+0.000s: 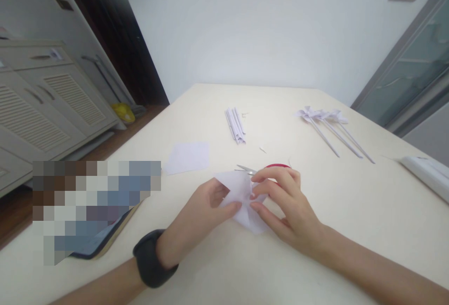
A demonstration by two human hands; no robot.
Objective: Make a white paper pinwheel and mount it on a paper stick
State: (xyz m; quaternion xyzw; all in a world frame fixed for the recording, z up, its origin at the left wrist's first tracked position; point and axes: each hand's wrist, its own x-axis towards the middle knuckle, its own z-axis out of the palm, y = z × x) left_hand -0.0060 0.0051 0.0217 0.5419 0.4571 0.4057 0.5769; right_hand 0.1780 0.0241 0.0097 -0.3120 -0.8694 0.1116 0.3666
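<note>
A folded white paper pinwheel [242, 185] is between my two hands at the front of the table. My left hand [213, 204], with a black band on its wrist, grips its left side, thumb on top near the middle. My right hand [284, 195] has its thumb and fingertips bent in and closed on the pinwheel's right side, close to its centre. Fingers partly hide the folds there. Just behind the paper lie scissors [277, 165] with red handles, their blades pointing left and partly covered by my right hand.
A flat paper square [188, 157] lies to the left. Several rolled paper sticks [235, 125] lie farther back. Three pinwheels on sticks [324, 125] rest at the back right. A white roll-like object [428, 174] is at the right edge. A dark-edged flat object [101, 246], mostly pixelated, lies left.
</note>
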